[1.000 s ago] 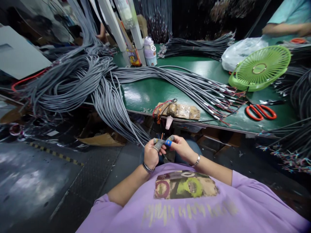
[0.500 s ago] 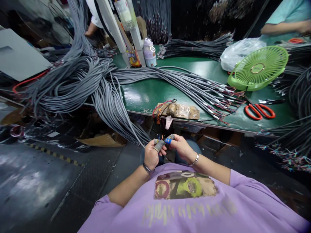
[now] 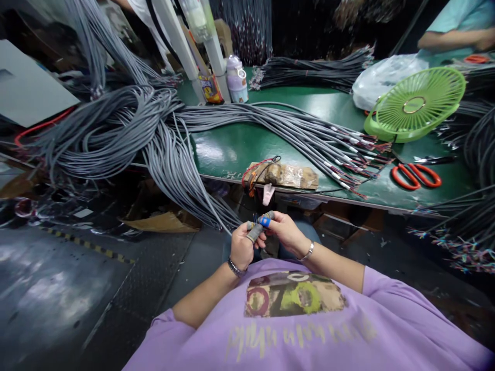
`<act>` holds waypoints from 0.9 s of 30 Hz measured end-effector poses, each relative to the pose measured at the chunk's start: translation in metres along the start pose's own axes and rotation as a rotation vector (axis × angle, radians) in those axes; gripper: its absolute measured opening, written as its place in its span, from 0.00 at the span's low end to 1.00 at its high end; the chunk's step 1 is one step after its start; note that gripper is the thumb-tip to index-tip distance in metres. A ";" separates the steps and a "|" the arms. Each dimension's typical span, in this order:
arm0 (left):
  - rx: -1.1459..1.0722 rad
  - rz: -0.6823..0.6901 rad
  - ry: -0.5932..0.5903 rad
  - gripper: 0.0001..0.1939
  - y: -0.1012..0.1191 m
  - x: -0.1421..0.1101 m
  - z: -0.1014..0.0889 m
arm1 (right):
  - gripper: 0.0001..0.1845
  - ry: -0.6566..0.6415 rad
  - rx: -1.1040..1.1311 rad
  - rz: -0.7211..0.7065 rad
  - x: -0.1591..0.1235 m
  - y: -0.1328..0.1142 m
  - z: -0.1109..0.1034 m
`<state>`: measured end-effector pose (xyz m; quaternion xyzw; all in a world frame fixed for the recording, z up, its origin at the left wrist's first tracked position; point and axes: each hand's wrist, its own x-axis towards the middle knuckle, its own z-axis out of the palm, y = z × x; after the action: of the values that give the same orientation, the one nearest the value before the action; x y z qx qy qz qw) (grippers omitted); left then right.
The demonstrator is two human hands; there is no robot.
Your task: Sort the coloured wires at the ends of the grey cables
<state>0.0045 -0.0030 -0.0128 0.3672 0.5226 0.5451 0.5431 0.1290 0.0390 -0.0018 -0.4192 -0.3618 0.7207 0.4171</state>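
The right hand [image 3: 286,232] had shifted in toward the left hand [image 3: 243,248], covering the orange seen among the thin wires [image 3: 255,217] a moment earlier; this suggested the fingers were working those tips; both hands were pinched closed on the wires; grey cables [image 3: 181,170] draped off the worktop [image 3: 222,149] beside the left hand; scissors [image 3: 414,174] lay well apart, near a green fan [image 3: 415,105].

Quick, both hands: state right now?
Left hand: closed, holding thin wires.
Right hand: closed at the same wires; whether it grips them is hidden.
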 end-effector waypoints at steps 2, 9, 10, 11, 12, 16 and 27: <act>-0.006 0.015 0.030 0.12 -0.001 0.000 0.001 | 0.18 0.018 0.027 -0.012 -0.001 0.003 0.001; -0.055 0.030 0.082 0.10 0.000 0.001 0.005 | 0.18 0.002 0.103 -0.012 -0.004 0.008 0.008; -0.064 0.021 0.083 0.10 0.000 0.001 0.005 | 0.18 -0.003 0.108 -0.007 -0.004 0.007 0.008; -0.072 0.009 0.082 0.10 0.001 0.001 0.005 | 0.19 -0.012 0.113 0.003 -0.004 0.007 0.007; -0.078 -0.004 0.077 0.11 0.002 0.001 0.004 | 0.19 -0.023 0.120 0.016 -0.004 0.006 0.007; -0.097 -0.048 0.033 0.13 0.009 0.001 0.001 | 0.21 -0.002 0.202 0.063 -0.003 0.002 -0.003; -0.160 -0.240 -0.282 0.17 0.035 0.018 -0.004 | 0.21 -0.056 0.200 0.139 0.031 -0.030 -0.026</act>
<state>-0.0095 0.0189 0.0174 0.3307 0.4366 0.4595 0.6992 0.1519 0.0828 0.0047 -0.3792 -0.2699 0.7918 0.3955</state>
